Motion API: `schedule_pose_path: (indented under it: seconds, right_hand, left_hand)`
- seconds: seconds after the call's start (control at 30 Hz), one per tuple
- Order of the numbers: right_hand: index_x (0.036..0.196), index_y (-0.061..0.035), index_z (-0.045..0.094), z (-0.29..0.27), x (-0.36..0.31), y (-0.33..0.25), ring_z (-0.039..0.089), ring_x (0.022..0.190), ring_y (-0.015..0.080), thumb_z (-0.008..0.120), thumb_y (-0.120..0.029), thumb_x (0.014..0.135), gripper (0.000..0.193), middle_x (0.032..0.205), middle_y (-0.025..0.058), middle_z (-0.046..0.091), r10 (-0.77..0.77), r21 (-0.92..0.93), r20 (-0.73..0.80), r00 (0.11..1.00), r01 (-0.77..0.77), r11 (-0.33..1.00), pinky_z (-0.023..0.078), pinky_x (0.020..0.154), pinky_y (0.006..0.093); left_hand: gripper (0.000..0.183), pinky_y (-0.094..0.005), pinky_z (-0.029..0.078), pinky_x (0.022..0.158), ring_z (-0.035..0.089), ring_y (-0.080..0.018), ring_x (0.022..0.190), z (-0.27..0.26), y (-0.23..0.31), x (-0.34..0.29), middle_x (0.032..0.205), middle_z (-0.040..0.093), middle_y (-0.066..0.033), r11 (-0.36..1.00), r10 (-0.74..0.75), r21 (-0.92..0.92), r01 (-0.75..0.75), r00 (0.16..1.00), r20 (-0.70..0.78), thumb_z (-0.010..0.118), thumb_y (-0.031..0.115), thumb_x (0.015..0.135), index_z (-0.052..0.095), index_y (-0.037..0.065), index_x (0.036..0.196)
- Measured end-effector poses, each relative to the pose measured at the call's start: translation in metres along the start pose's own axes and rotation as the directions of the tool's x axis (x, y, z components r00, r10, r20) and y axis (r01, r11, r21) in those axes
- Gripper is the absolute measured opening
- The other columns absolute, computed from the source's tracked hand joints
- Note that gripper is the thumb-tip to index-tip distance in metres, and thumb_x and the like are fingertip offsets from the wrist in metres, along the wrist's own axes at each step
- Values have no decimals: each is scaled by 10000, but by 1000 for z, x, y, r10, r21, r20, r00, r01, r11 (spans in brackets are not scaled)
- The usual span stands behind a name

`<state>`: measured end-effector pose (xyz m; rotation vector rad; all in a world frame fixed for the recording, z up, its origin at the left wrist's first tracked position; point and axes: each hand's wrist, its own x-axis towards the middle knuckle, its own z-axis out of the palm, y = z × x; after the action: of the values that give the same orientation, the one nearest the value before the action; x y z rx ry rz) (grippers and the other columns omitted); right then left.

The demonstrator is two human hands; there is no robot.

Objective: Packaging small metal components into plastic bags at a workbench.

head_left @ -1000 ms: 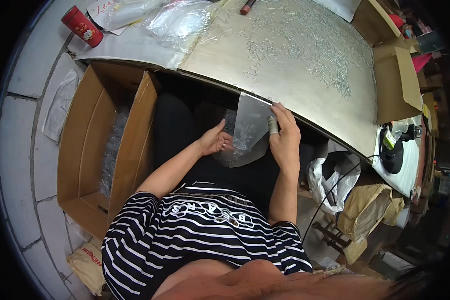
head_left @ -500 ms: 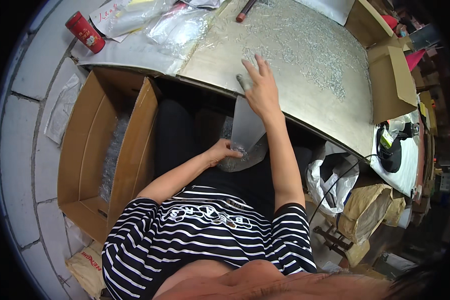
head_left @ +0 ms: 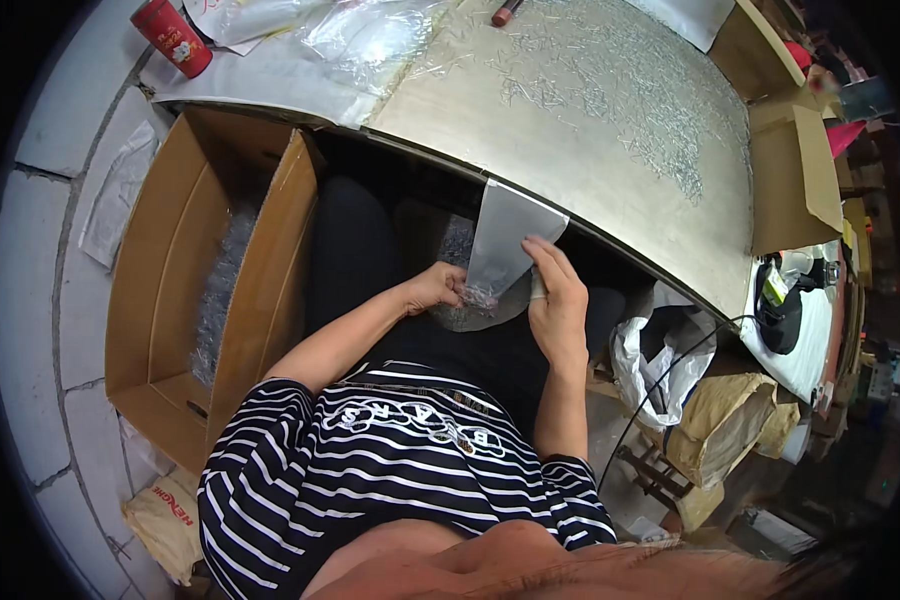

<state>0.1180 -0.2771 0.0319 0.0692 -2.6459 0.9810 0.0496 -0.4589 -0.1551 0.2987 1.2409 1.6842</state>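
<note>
A translucent plastic sheet [head_left: 510,225] hangs from the table's front edge down toward my lap, narrowing at its lower end. Small shiny pin-like pieces [head_left: 480,297] are gathered there, above a greyish tray-like surface [head_left: 490,318]. Beside that lower end is my left hand [head_left: 436,288], its fingers closed; what they pinch is too small to tell. On the sheet's other side, my right hand [head_left: 558,295] has its fingers stretched out, the tips near or touching the sheet. The right thumb has a pale covering.
Many pin-like pieces [head_left: 660,130] lie scattered across the metal tabletop [head_left: 450,125]. A tall cardboard box [head_left: 155,300] holding shiny pieces stands at my left. A red can [head_left: 173,38] is at the far left. White bag [head_left: 660,365] and black cable are at my right.
My right hand has come down from above the tabletop to the side of the plastic sheet. My left hand stays at the sheet's lower end, with its fingers more curled.
</note>
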Motion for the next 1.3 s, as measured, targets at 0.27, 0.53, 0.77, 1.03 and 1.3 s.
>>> schedule_pose_path:
  seconds: [0.27,0.53,0.77,1.03,1.3]
  right_hand:
    - [1110,-3,633,51,-28,9,647,973,352,587,-28,829,286,1045,180,665,136,-64,483,865,-119,991,502,863,402]
    - [1021,14,667,12,-37,11,652,772,212,705,-47,780,251,840,123,682,236,89,361,902,-286,954,502,735,307]
    - [849,39,657,-28,-17,11,534,700,82,648,-9,818,58,711,25,609,242,236,132,961,-267,934,429,638,241]
    - [900,52,678,-80,33,122,521,644,107,640,-165,889,221,690,38,614,307,-83,-241,920,-335,938,431,585,269]
    - [1116,-71,668,-94,15,172,621,1055,353,573,-319,897,344,1138,204,650,523,-127,-392,757,-607,784,457,910,411]
  left_hand:
    - [200,-280,565,624,638,-139,680,14,-16,-7,801,650,-47,997,-16,77,24,995,-99,733,81,754,644,2,915]
    - [324,-255,559,640,642,-104,837,67,45,-31,974,689,-50,999,33,-23,-32,998,47,602,302,946,691,26,1091]
    - [522,-266,540,653,669,-173,890,71,62,-36,1085,660,-122,951,250,-200,-235,967,55,567,315,960,454,21,1376]
    - [278,-272,514,709,671,-160,856,64,39,-39,1013,696,-119,996,81,7,-84,977,195,524,199,965,620,-3,1129]
    - [255,-251,528,706,673,-149,854,67,48,-19,1000,699,-105,998,25,-60,-13,977,213,533,169,967,621,-5,1130]
